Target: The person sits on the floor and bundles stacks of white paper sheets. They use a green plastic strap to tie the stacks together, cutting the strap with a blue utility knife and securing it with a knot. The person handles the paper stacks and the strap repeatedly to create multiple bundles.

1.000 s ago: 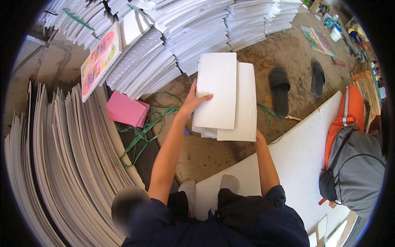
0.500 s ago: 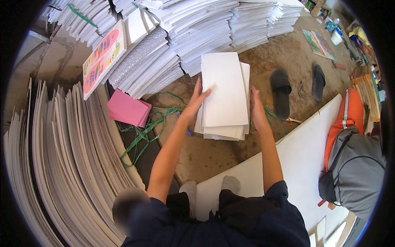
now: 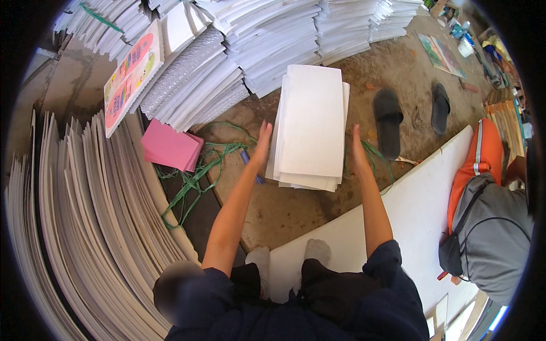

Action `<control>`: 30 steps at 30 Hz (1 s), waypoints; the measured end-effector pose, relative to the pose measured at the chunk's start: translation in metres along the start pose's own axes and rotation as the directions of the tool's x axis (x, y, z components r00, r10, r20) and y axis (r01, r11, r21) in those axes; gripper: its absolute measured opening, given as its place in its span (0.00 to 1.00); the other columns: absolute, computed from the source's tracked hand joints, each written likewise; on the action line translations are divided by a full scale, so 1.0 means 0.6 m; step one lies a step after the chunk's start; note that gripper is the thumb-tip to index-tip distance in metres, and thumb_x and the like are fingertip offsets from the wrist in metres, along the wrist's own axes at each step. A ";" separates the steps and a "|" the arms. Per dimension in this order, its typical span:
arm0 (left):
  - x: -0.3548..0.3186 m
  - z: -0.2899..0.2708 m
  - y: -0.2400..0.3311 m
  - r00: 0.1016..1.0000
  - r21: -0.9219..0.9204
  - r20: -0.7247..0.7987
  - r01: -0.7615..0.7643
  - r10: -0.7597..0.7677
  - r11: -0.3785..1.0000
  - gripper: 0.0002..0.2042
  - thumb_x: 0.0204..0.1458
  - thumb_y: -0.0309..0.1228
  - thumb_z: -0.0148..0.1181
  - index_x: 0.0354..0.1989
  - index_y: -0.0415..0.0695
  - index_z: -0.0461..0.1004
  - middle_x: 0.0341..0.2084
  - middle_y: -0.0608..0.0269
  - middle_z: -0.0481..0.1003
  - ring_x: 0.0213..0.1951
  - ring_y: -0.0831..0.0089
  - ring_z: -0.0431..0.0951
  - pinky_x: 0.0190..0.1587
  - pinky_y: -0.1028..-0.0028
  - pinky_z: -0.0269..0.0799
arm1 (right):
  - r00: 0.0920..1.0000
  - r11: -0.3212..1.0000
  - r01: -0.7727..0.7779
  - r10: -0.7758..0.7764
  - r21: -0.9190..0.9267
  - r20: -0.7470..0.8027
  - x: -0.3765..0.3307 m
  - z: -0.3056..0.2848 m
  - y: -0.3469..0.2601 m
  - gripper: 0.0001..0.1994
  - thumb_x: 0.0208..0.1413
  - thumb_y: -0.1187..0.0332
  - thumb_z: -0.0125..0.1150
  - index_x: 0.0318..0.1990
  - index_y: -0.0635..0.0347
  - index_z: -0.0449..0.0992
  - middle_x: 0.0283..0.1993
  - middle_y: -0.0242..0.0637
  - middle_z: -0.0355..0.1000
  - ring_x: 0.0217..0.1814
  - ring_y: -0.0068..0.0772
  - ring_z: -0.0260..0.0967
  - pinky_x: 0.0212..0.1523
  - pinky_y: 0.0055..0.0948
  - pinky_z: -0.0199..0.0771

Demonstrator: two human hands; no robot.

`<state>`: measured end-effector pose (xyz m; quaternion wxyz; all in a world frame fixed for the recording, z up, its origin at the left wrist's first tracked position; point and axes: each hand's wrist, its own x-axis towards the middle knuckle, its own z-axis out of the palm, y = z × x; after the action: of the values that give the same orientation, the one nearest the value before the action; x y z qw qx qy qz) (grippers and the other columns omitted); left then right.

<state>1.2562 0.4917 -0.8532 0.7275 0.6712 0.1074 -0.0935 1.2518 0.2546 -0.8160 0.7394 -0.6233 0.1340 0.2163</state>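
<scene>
Clock being read from the wearer's feet, 12 straight ahead. At 9, a long row of off-white boards on edge [image 3: 114, 233] is curving past. At 11, a white board printed in coral and yellow [image 3: 133, 79] is slanting. Below it, toward 10, a small stack of flat pink sheets [image 3: 168, 145] is lying near a loose tangle of green plastic twine [image 3: 193, 184].

Left hand [image 3: 262, 145], at 11: released, fingers extending, palm facing inward just beside the paper. At 12, a thick rectangular stack of ridged white sheets [image 3: 311, 128] is sitting between both hands, its lower layers poking out unevenly; brown concrete floor [image 3: 284, 221] is showing around it. Right hand [image 3: 358, 153], toward 1: also released, fingers pointing ahead, a narrow gap showing beside the stack.

Farther out, between 1 and 2, a pair of black open-toed slippers [image 3: 388, 133] is resting. Toward 2, a large smooth white panel [image 3: 415, 204] is stretching away.
</scene>
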 end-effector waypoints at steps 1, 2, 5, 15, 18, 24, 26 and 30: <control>0.000 0.005 -0.018 0.995 -0.007 0.052 0.083 -0.082 0.997 0.38 0.51 0.60 0.33 0.63 0.43 0.42 0.61 0.56 0.48 0.61 0.64 0.49 0.61 0.68 0.44 | 1.000 1.000 -0.009 0.009 0.008 0.022 0.020 -0.017 0.037 0.47 0.45 0.28 0.27 0.64 0.56 0.37 0.67 0.45 0.35 0.68 0.42 0.35 0.63 0.41 0.40; -0.002 0.011 -0.033 0.982 -0.007 0.101 0.163 -0.162 0.987 0.38 0.51 0.61 0.32 0.62 0.42 0.43 0.60 0.56 0.49 0.60 0.64 0.51 0.60 0.69 0.46 | 0.999 1.000 -0.018 0.017 0.018 0.048 0.037 -0.031 0.064 0.47 0.45 0.28 0.26 0.64 0.55 0.37 0.67 0.45 0.36 0.68 0.42 0.36 0.63 0.40 0.42; -0.011 0.019 -0.044 0.911 -0.226 0.308 0.351 -0.275 0.909 0.41 0.49 0.64 0.28 0.63 0.41 0.40 0.62 0.56 0.45 0.62 0.64 0.47 0.61 0.70 0.42 | 0.994 0.995 -0.093 0.091 0.028 0.066 0.048 -0.032 0.081 0.46 0.45 0.28 0.25 0.64 0.54 0.37 0.66 0.45 0.40 0.67 0.41 0.40 0.62 0.38 0.46; -0.007 0.032 -0.035 0.975 -0.143 0.163 0.172 -0.148 0.975 0.40 0.50 0.63 0.26 0.63 0.46 0.32 0.63 0.54 0.35 0.64 0.61 0.40 0.62 0.63 0.41 | 1.000 0.991 0.014 -0.017 0.133 0.020 0.041 -0.062 0.097 0.44 0.48 0.31 0.24 0.64 0.54 0.37 0.66 0.45 0.40 0.66 0.40 0.41 0.62 0.37 0.46; -0.016 0.060 0.065 0.993 -0.062 0.112 0.048 -0.041 0.997 0.40 0.50 0.63 0.28 0.63 0.49 0.25 0.63 0.55 0.29 0.64 0.62 0.33 0.63 0.61 0.37 | 0.997 0.986 0.010 0.002 0.165 -0.071 0.023 -0.038 0.027 0.45 0.47 0.30 0.22 0.64 0.57 0.32 0.67 0.47 0.32 0.69 0.40 0.31 0.64 0.40 0.36; 0.030 0.071 0.107 0.978 0.096 0.152 -0.161 0.145 0.982 0.38 0.52 0.52 0.41 0.64 0.49 0.30 0.64 0.56 0.32 0.65 0.62 0.32 0.63 0.66 0.33 | 0.982 0.979 0.180 -0.185 -0.094 -0.047 0.006 0.012 -0.082 0.44 0.47 0.30 0.20 0.64 0.54 0.35 0.68 0.43 0.31 0.70 0.42 0.27 0.64 0.42 0.36; 0.044 0.077 0.107 0.975 0.134 0.158 -0.175 0.153 0.975 0.37 0.52 0.48 0.43 0.64 0.49 0.31 0.64 0.55 0.31 0.65 0.61 0.33 0.62 0.67 0.34 | 0.978 0.969 0.192 -0.202 -0.155 -0.047 0.015 0.021 -0.094 0.44 0.47 0.31 0.20 0.64 0.53 0.35 0.68 0.43 0.31 0.70 0.41 0.27 0.65 0.41 0.35; 0.053 0.069 0.097 0.957 0.269 0.175 -0.273 0.232 0.924 0.38 0.50 0.40 0.49 0.64 0.46 0.31 0.64 0.54 0.31 0.64 0.62 0.34 0.62 0.70 0.34 | 0.969 0.956 0.235 -0.245 -0.174 -0.034 0.027 0.027 -0.089 0.43 0.48 0.31 0.22 0.64 0.52 0.36 0.68 0.43 0.33 0.69 0.41 0.29 0.64 0.40 0.36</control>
<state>1.3043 0.4552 -0.8036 0.6326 0.7707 -0.0464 -0.0607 1.2910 0.2663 -0.7746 0.7009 -0.7009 0.0590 0.1181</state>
